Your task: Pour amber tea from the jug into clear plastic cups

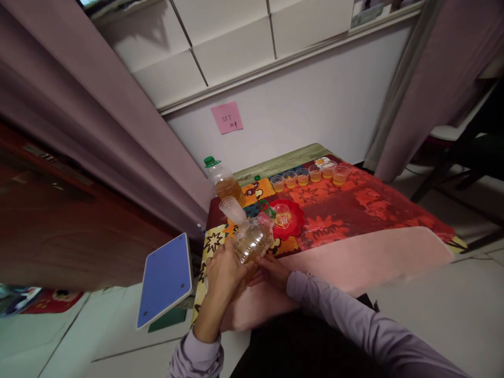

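Both my hands hold a clear plastic bottle [254,242] of amber liquid, tilted with its neck pointing away and to the right. My left hand [223,266] is wrapped round its near left side. My right hand [272,271] grips it low on the right; some of its fingers are hidden. A green carry handle [268,208] sits at the bottle's neck. Just beyond the neck, a clear plastic cup [282,214] stands on a red scalloped plate [298,227]. Whether liquid is flowing cannot be made out. Left of the neck lies a stack of clear cups [233,210].
Several cups of yellow liquid [302,177] line the table's far side. A larger green-capped bottle [226,186] stands at the back left, near a loose green cap [257,178]. A pink cover [378,257] lies along the near edge. A blue board [165,281] is left of the table.
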Motion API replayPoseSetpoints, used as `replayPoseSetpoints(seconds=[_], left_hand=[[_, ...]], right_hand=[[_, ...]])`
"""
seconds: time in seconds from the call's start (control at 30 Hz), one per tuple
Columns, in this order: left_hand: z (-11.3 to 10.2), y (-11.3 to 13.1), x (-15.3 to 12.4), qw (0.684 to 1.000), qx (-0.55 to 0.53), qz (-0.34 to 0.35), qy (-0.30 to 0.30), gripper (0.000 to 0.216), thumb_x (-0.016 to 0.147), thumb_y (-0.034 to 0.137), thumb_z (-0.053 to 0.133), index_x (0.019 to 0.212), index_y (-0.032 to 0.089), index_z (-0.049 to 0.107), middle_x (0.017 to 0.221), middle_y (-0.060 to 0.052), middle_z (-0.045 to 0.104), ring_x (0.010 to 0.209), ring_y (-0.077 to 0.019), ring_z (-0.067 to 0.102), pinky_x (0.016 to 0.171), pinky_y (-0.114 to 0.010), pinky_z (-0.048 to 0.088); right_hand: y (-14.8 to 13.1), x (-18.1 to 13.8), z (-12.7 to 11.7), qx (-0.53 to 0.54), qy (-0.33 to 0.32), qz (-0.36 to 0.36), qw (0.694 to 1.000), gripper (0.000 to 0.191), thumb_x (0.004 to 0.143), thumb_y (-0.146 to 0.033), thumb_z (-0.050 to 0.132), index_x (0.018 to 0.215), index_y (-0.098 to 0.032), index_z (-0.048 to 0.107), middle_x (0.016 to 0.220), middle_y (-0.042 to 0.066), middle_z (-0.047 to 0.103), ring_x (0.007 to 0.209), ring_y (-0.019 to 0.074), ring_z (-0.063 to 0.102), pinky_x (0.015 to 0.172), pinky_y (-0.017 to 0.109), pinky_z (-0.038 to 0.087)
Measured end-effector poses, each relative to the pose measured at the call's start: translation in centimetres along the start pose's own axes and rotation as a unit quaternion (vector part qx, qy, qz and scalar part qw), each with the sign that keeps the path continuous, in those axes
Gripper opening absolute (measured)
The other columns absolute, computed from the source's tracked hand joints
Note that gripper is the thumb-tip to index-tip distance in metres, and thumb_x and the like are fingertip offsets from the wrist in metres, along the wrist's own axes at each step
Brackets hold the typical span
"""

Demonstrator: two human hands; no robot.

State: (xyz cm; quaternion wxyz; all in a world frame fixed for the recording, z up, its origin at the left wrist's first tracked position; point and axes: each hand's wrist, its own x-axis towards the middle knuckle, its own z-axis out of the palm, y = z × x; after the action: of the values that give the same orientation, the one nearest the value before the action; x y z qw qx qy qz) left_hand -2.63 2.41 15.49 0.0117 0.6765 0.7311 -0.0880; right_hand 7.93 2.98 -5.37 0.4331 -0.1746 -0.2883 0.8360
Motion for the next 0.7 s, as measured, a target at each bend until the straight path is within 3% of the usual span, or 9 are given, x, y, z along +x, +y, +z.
replayPoseSetpoints(seconds=[0.23,0.7], left_hand=[[-0.1,-0.2,0.4,1.0,0.004,0.004,-0.005,0.084,0.08,0.066,0.078,0.145,0.018,0.053,0.132,-0.021,0.076,0.121,-0.0387,0.074,0.098,-0.046,0.055],[-0.7,-0.2,0.6,1.0,-0.003,0.013,-0.008,0.088,0.079,0.064,0.082,0.148,0.018,0.053,0.138,-0.022,0.073,0.123,-0.04,0.073,0.099,-0.045,0.055]], right_hand=[[0.3,0.1,-0.6,0.016,-0.022,-0.001,1.0,0.066,0.083,-0.071,0.084,0.12,-0.019,0.068,0.096,0.008,0.083,0.077,0.0236,0.08,0.08,0.043,0.064],[0.7,0.3,-1.1,0.009,-0.016,-0.008,1.0,0.068,0.083,-0.074,0.082,0.115,-0.016,0.073,0.094,0.011,0.083,0.084,0.0277,0.081,0.094,0.053,0.063]])
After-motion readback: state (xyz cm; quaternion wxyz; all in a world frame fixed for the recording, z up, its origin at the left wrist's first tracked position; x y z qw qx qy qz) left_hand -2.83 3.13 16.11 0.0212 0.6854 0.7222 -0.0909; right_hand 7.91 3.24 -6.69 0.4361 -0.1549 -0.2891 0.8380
